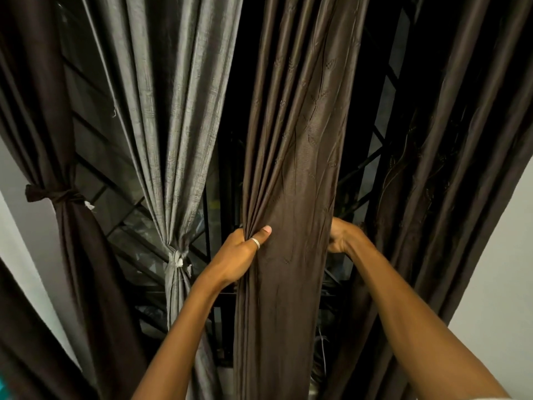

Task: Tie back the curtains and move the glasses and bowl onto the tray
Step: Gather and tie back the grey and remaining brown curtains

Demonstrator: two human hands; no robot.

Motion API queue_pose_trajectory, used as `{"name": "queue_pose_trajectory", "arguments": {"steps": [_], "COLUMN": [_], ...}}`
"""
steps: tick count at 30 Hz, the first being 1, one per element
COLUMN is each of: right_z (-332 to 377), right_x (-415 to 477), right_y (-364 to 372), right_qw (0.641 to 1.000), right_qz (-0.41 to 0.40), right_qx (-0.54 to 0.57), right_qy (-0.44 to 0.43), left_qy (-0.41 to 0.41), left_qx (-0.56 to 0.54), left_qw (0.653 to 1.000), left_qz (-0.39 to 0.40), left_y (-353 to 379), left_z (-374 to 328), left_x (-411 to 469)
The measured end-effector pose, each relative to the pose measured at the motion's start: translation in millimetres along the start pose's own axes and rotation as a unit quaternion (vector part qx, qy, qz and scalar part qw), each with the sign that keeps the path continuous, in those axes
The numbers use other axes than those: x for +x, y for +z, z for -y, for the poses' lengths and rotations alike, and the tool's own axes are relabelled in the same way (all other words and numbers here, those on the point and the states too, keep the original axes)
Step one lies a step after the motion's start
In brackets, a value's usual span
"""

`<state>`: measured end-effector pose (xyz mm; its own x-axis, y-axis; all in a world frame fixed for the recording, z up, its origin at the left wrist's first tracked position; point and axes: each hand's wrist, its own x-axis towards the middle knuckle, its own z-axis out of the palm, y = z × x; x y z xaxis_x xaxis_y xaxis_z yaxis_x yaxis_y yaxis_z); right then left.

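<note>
A brown patterned curtain hangs straight down in the middle of the window. My left hand, with a ring on the thumb, grips its gathered left edge. My right hand reaches around its right side, fingers curled behind the cloth. To the left, a grey curtain is knotted with a grey tie. At the far left a dark brown curtain is bound by a dark tie. Another dark brown curtain hangs loose on the right. No glasses, bowl or tray are in view.
Behind the curtains is a dark window with a black metal grille. White wall shows at the right and at the lower left.
</note>
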<state>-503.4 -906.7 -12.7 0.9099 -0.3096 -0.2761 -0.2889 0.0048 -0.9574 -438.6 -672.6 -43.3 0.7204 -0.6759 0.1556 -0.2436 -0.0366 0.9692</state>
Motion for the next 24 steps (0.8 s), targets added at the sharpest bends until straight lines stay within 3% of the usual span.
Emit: {"name": "queue_pose_trajectory", "arguments": {"steps": [4,7,11,17,21,24], "right_z": [6.2,9.1,-6.8,-42.5,-53.3,-52.2], "right_x": [-16.9,-34.6,-62.7,-104.7,-112.0,-108.5], "right_y": [-9.5,-21.9,-14.6,55.1,90.4,104.3], "right_qw": [0.993,0.985,0.968,0.925,0.893,0.880], "right_qz": [0.026,-0.038,-0.186,-0.217,-0.266,-0.256], "right_qx": [-0.080,-0.119,0.022,0.169,0.064,-0.014], "right_qy": [-0.084,-0.119,-0.164,-0.261,-0.357,-0.400], "left_qy": [-0.005,0.002,0.024,0.063,0.090,0.096], "left_qx": [0.040,0.073,0.131,0.180,0.199,0.218], "left_qw": [0.998,0.994,0.984,0.968,0.965,0.963], "left_qz": [-0.051,-0.079,-0.121,-0.161,-0.145,-0.125], "left_y": [4.2,8.7,22.2,42.4,46.3,44.4], "left_z": [-2.4,-2.0,-3.0,-7.6,-8.5,-7.5], "left_x": [-1.3,1.6,6.7,9.0,5.5,3.8]}}
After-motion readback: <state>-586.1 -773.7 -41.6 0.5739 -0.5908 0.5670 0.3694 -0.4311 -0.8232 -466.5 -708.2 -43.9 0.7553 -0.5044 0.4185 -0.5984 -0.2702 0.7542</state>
